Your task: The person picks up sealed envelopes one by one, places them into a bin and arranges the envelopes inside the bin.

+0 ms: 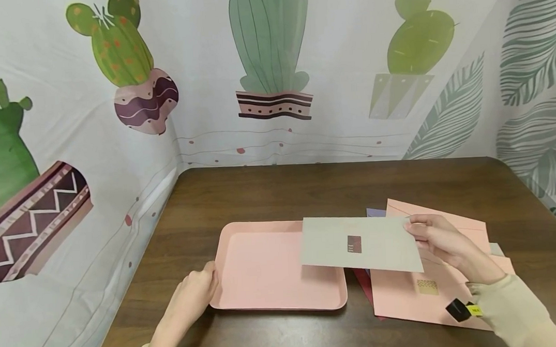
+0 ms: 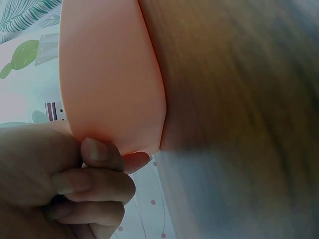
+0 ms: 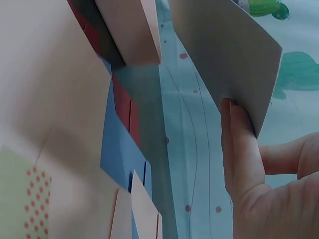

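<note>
A pale grey envelope (image 1: 325, 244) with a small dark square print is pinched at its right end by my right hand (image 1: 444, 241). It hangs in the air, its left part over the pink tray (image 1: 263, 272) and its right part over the pile of envelopes. In the right wrist view the thumb and fingers lie on opposite faces of the envelope (image 3: 234, 55). My left hand (image 1: 194, 287) grips the tray's left rim. The left wrist view shows curled fingers (image 2: 94, 184) at the tray's end wall (image 2: 112, 74).
Right of the tray lies an overlapping pile of envelopes: pink ones (image 1: 400, 297), a red one (image 1: 363, 282) and a purple-blue one (image 1: 375, 212). They rest on a dark wooden table (image 1: 278, 189). A cactus-printed cloth (image 1: 200, 94) hangs behind and beside it.
</note>
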